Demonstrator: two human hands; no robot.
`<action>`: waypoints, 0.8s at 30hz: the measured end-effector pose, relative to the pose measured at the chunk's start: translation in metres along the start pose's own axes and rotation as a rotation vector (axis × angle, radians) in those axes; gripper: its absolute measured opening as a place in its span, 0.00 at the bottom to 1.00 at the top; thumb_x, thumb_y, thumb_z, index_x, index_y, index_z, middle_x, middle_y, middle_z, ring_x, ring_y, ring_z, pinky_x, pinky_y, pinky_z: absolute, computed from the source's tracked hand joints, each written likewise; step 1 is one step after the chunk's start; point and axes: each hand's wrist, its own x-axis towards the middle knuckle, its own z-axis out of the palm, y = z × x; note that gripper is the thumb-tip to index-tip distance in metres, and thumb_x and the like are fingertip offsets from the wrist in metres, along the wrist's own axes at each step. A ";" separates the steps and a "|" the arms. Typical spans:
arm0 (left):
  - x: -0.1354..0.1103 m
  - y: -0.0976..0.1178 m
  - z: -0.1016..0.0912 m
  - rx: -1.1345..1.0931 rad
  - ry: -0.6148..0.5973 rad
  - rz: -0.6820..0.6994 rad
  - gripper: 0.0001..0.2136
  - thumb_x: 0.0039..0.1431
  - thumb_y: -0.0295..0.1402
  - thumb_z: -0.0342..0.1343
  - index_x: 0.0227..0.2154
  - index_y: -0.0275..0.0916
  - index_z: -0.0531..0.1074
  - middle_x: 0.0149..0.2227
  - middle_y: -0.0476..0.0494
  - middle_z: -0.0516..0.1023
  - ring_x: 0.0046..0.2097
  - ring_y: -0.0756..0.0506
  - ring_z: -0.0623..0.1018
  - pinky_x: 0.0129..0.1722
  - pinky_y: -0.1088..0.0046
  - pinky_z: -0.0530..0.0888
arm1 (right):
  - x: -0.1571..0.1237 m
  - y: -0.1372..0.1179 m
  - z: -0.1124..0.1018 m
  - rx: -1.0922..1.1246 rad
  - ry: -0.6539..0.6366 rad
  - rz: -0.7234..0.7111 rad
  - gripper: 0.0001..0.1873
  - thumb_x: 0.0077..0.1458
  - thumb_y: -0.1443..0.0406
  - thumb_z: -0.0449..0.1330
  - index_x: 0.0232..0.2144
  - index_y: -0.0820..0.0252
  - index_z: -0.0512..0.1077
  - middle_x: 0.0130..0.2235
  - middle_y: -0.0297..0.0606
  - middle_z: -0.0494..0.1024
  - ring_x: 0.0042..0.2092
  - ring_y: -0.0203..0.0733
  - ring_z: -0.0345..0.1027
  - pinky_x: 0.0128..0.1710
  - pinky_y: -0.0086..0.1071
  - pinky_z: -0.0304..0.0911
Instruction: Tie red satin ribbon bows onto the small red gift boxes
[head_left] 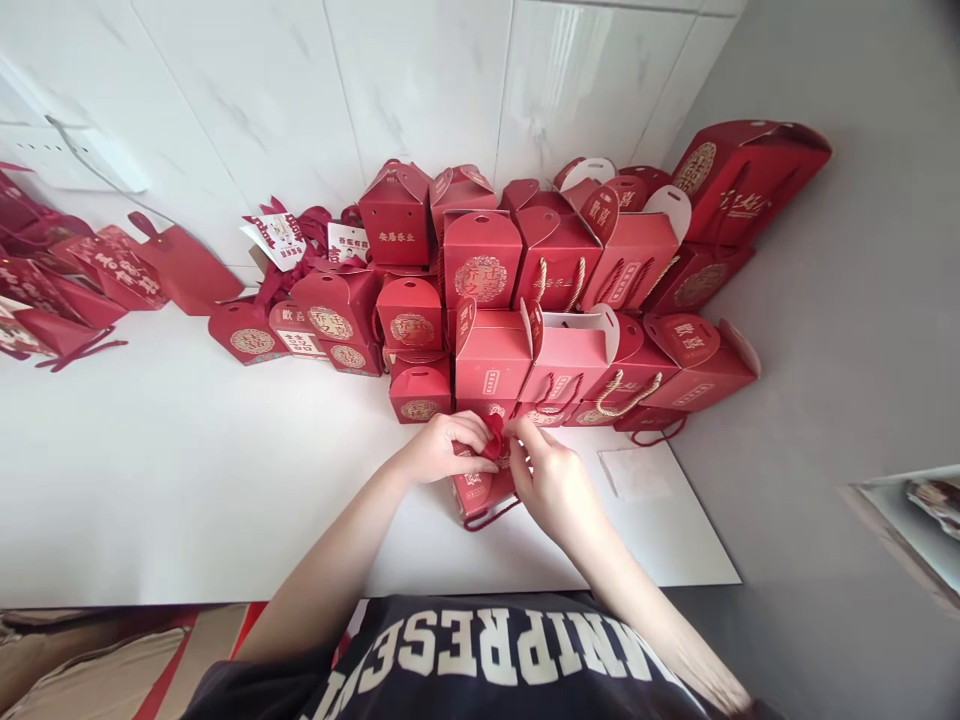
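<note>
A small red gift box (480, 492) with gold print and a red cord handle stands on the white table (187, 480) just in front of me. My left hand (442, 448) is closed on the box's top flap from the left. My right hand (551, 480) pinches the same top from the right, fingers curled over the red flap. Both hands hide most of the box's top.
A stack of several folded red gift boxes (555, 300) fills the back of the table against the tiled wall (420, 90). Flat red boxes and cards (112, 275) lie at the left. A clear sheet (636, 472) lies at the right. Cardboard (97, 670) sits below the table edge.
</note>
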 end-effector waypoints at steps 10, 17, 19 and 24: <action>0.003 0.001 -0.001 0.031 -0.013 0.010 0.09 0.54 0.34 0.65 0.22 0.36 0.78 0.29 0.40 0.79 0.38 0.45 0.77 0.39 0.70 0.75 | 0.010 -0.008 0.006 0.025 0.027 0.084 0.12 0.64 0.60 0.54 0.43 0.62 0.73 0.38 0.45 0.78 0.34 0.45 0.74 0.33 0.34 0.66; 0.002 0.001 0.001 0.023 0.016 0.032 0.07 0.53 0.33 0.66 0.24 0.37 0.79 0.31 0.39 0.81 0.39 0.44 0.78 0.40 0.69 0.77 | 0.021 -0.012 0.008 -0.150 -0.051 0.119 0.07 0.61 0.66 0.54 0.39 0.62 0.71 0.37 0.45 0.77 0.33 0.46 0.75 0.29 0.33 0.63; 0.002 0.001 0.002 0.022 0.019 0.040 0.06 0.53 0.33 0.66 0.24 0.37 0.79 0.31 0.39 0.81 0.39 0.44 0.78 0.40 0.69 0.77 | 0.024 -0.013 0.008 -0.268 -0.041 0.108 0.06 0.60 0.68 0.53 0.36 0.61 0.71 0.36 0.45 0.77 0.34 0.48 0.75 0.28 0.32 0.60; 0.001 0.000 0.001 0.032 0.035 0.023 0.09 0.49 0.36 0.69 0.24 0.35 0.79 0.27 0.40 0.78 0.37 0.44 0.77 0.35 0.70 0.76 | 0.030 0.009 0.010 -0.383 -0.087 0.284 0.10 0.61 0.72 0.49 0.41 0.63 0.69 0.27 0.45 0.78 0.29 0.50 0.76 0.25 0.32 0.55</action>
